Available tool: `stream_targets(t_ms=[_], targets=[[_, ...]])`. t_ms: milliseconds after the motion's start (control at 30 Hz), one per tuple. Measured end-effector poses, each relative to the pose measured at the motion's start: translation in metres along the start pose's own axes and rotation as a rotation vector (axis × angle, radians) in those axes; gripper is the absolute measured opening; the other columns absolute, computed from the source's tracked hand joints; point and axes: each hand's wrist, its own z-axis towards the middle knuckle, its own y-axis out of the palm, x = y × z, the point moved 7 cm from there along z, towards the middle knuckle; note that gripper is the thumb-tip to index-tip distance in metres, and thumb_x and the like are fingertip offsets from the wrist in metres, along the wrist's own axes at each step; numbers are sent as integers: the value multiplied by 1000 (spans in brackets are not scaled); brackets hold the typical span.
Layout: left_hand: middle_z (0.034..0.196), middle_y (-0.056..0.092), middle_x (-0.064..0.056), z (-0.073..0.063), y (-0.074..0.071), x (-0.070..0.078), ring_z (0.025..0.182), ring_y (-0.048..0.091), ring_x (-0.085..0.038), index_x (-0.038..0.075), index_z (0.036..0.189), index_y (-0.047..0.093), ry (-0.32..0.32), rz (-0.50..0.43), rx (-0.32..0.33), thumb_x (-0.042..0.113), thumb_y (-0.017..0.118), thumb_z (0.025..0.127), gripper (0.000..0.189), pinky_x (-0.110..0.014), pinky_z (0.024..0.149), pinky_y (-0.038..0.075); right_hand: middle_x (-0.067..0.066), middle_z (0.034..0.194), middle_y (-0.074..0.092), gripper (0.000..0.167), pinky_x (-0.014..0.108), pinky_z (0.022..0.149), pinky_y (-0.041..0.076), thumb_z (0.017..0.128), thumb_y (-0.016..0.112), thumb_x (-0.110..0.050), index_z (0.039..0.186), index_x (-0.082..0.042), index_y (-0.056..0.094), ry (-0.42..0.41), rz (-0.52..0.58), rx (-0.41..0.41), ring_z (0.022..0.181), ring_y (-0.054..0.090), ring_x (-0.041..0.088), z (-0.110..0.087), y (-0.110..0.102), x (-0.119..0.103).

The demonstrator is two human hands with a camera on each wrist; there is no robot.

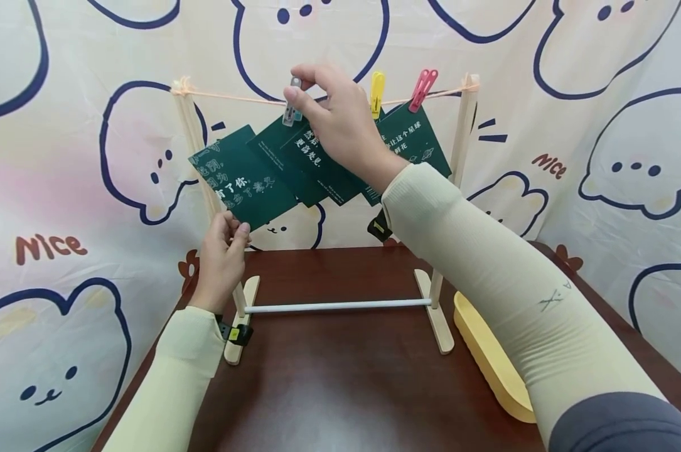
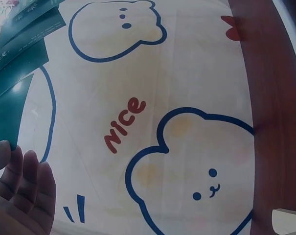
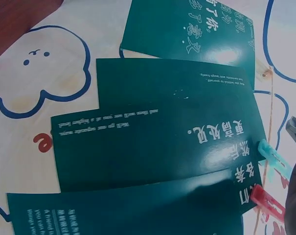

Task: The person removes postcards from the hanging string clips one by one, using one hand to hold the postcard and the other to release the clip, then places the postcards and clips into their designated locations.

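Observation:
My left hand pinches the lower corner of the leftmost green postcard, whose white lettering faces me. Between thumb and fingertips, my right hand holds a grey clothespin near the string. In the right wrist view this grey clothespin appears apart from the cards. Several other green postcards overlap along the string. A teal clothespin and a red one are on cards there. Farther right, a yellow clothespin and a pink clothespin grip cards.
The string is tied between two wooden posts on flat feet, joined low by a white rod. A yellow oblong tray lies on the brown table, partly beneath my right forearm. A bear-patterned cloth hangs behind.

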Motion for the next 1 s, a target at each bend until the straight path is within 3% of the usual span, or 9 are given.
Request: stream_targets(t_ms=[300,400,533,700,1000], targets=[[92,55,-11,-16,-4,-9,81,53,-26,6,104,46,-16,43,-7,25,47,104,19,-24,58,43,0,109,52,42,23,71,52,96,59,-34,135,-17,58,45,43,20,72,55,19,-19,-9,21],[93,56,-13,-20,-6,-12,80,54,-25,4,105,47,-9,70,6,22,47,104,18,-23,59,43,-1,108,51,43,26,63,50,96,60,-35,135,-18,58,55,65,18,61,52,25,-24,-10,28],[94,56,-15,-24,-8,-14,81,54,-26,3,106,48,-9,90,10,21,48,104,17,-23,60,43,-3,110,53,42,28,58,46,96,60,-34,135,-19,58,58,86,18,59,51,24,-30,-13,36],[95,56,-9,-27,-7,-16,84,55,-23,5,107,48,-9,108,-2,23,48,104,18,-23,64,45,-5,111,53,39,28,58,46,95,61,-33,132,-20,60,50,98,27,58,50,24,-36,-19,44],[96,57,-11,-37,-11,-19,83,56,-23,3,105,47,5,156,-19,22,47,104,18,-23,64,46,-5,106,51,43,27,60,47,95,61,-35,134,-18,58,67,69,39,62,52,22,-51,-29,62]])
